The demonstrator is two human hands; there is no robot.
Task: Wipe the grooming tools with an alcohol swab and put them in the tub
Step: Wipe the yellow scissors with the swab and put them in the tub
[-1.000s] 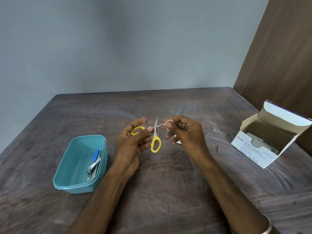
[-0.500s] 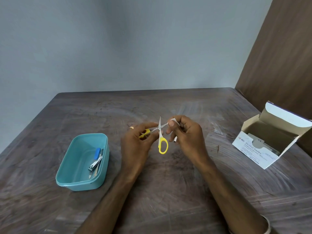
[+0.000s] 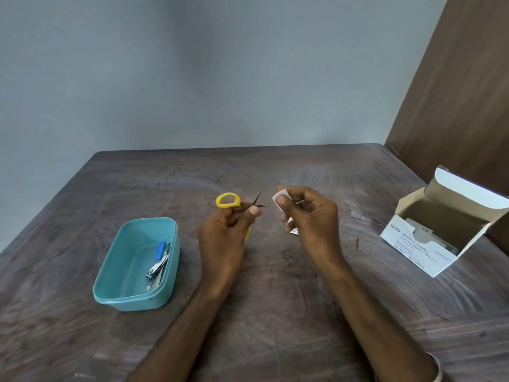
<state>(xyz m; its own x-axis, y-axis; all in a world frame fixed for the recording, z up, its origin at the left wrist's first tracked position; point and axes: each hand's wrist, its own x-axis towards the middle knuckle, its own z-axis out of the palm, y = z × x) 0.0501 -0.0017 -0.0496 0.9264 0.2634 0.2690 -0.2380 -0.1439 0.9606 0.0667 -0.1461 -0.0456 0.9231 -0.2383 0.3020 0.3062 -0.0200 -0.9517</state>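
Swab (image 3: 279,199) now apart from scissors (image 3: 242,205)

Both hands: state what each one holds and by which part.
The left hand grips the yellow-handled scissors near the pivot, blades open. The right hand pinches the white alcohol swab by one end between thumb and forefinger.

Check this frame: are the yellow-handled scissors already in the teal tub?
No, the scissors are in the left hand above the table, while the tub holds other tools.

Yellow-handled scissors (image 3: 234,204) blades apart, white swab (image 3: 278,201) just beside, nail clipper (image 3: 157,267) inside teal tub (image 3: 129,296).
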